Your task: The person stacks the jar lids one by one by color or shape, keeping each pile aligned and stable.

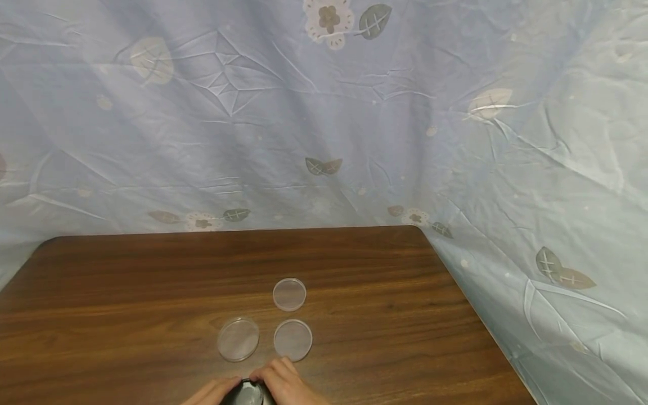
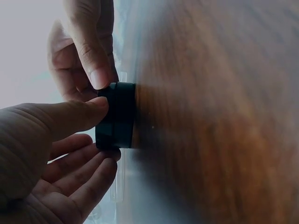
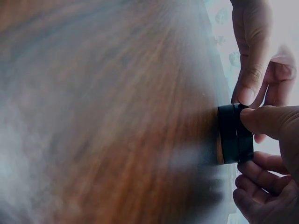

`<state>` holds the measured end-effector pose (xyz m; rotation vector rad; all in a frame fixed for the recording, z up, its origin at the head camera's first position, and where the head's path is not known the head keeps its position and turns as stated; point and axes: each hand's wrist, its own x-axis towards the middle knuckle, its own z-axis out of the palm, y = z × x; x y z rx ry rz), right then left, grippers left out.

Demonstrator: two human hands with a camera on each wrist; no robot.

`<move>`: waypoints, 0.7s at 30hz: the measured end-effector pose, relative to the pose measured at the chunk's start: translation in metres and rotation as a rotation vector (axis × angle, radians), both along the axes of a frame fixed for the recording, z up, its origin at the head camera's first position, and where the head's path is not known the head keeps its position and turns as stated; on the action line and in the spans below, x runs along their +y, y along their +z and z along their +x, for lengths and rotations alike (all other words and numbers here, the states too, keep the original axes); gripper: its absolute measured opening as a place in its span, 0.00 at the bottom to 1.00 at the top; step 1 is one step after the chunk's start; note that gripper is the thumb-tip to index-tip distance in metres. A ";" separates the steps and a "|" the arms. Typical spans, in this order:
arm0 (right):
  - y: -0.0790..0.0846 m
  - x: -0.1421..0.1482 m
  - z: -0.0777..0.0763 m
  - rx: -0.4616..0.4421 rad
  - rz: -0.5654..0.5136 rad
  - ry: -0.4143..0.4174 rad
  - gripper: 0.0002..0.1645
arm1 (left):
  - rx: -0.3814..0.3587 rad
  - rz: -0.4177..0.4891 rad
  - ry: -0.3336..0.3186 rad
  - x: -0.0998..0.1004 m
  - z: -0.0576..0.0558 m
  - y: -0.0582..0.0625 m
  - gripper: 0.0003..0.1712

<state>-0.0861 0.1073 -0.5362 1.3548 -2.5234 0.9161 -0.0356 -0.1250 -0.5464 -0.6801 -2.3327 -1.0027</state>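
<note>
At the front edge of the head view, a short round black container [image 1: 248,394] sits between both hands, its top face grey and shiny. My left hand [image 1: 210,391] grips its left side, and my right hand [image 1: 286,385] grips its right side. In the left wrist view the container [image 2: 117,116] shows a seam round its side; it stands on or just over the wood. Both thumbs press near its upper rim, with fingers curled around the sides. The right wrist view shows the same hold on the container [image 3: 233,135]. Its contents cannot be told.
Three clear round dishes lie on the brown wooden table [image 1: 126,281]: one at the back [image 1: 289,295], another at the left [image 1: 238,339], and a third dish [image 1: 293,340] just beyond my right hand. A patterned pale-blue cloth [image 1: 278,129] hangs behind and at the right.
</note>
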 end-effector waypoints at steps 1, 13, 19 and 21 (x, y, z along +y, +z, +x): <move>-0.004 0.000 -0.001 -0.002 0.012 -0.001 0.31 | 0.005 0.001 -0.002 0.000 -0.001 -0.002 0.40; -0.019 0.001 -0.006 0.086 0.046 -0.001 0.33 | -0.011 -0.025 -0.006 -0.003 -0.001 -0.004 0.42; -0.017 0.002 -0.005 0.075 0.045 0.001 0.33 | -0.039 -0.022 -0.017 0.001 0.003 0.011 0.39; -0.018 0.002 -0.005 0.077 0.048 0.000 0.34 | -0.051 -0.021 -0.020 0.002 0.004 0.013 0.38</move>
